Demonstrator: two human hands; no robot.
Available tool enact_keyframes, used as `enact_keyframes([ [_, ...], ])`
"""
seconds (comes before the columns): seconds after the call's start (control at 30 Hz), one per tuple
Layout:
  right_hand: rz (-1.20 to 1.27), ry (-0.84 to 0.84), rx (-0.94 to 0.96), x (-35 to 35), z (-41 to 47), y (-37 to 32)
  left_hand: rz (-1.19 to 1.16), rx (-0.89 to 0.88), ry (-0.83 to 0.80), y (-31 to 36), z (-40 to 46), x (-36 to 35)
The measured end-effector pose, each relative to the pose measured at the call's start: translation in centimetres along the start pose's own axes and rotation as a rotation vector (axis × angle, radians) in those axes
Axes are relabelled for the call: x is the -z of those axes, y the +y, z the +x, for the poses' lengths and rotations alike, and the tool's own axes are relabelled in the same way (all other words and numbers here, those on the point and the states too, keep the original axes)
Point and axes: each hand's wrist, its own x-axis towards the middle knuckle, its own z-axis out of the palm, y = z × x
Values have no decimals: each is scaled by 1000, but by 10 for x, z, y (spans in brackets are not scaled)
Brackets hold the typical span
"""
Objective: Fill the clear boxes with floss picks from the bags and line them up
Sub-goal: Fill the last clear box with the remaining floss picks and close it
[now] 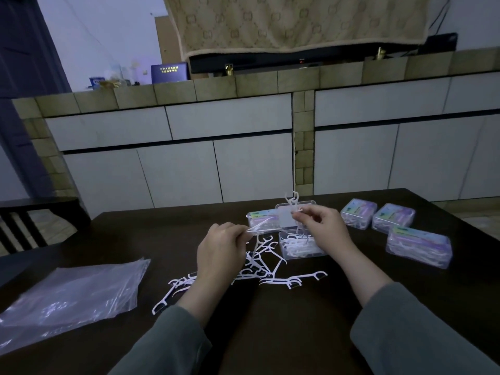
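We are working at the middle of a dark table [270, 334], with bare tabletop lying open toward us and the far edge running just behind the boxes. Our left hand [220, 255] is pinching a few floss picks [257, 229] above the loose scatter of picks [266, 269]. Our right hand [323, 228] is pinching another small bunch [292, 204] upright over the open clear box [300, 246], which is sitting partly filled with its lid standing up behind. We are counting four filled, closed boxes: one [263, 218] behind the open box, three [389, 226] at the right. Empty plastic bags [73, 296] are lying at the left, overlapping, their number unclear. The loose picks are tangling too much to count.
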Motion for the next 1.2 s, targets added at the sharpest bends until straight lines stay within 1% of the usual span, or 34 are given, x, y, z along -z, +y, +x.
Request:
enact_keyframes([
  [0.07,-111,-18,-41,5,4,10,-23,17,-11,5,3,-7],
  [0.17,-351,-70,-42,14,8,17,-90,49,14,13,8,-15],
  [0.3,-669,-205,55,24,14,14,-211,67,71,27,16,-23],
  [0.33,-717,-235,70,25,15,12,-230,70,83,32,18,-25],
  [0.4,-754,-283,43,28,15,8,-245,60,95,40,21,-27],
  [0.47,-711,-291,1,34,16,6,-225,19,82,47,24,-30],
  [0.53,-603,-291,-77,45,16,6,-169,-46,49,54,25,-33],
  [0.63,-501,-390,-210,58,15,10,3,-172,-3,66,27,-36],
  [0.73,-456,-509,-251,59,12,15,215,-206,-186,84,31,-37],
  [0.83,-339,-531,-269,60,11,20,336,-225,-353,96,35,-41],
  [0.9,-294,-521,-265,61,10,23,323,-230,-418,101,36,-42],
  [0.93,-282,-514,-262,62,9,25,274,-227,-421,101,36,-42],
  [1.03,-275,-484,-252,61,8,28,2,-189,-374,92,36,-39],
  [1.1,-272,-467,-245,60,7,28,-118,-120,-361,80,35,-33],
  [1.17,-265,-464,-239,58,7,28,-117,-76,-397,65,35,-27],
  [1.2,-266,-461,-236,57,6,28,-121,-49,-452,59,35,-23],
])
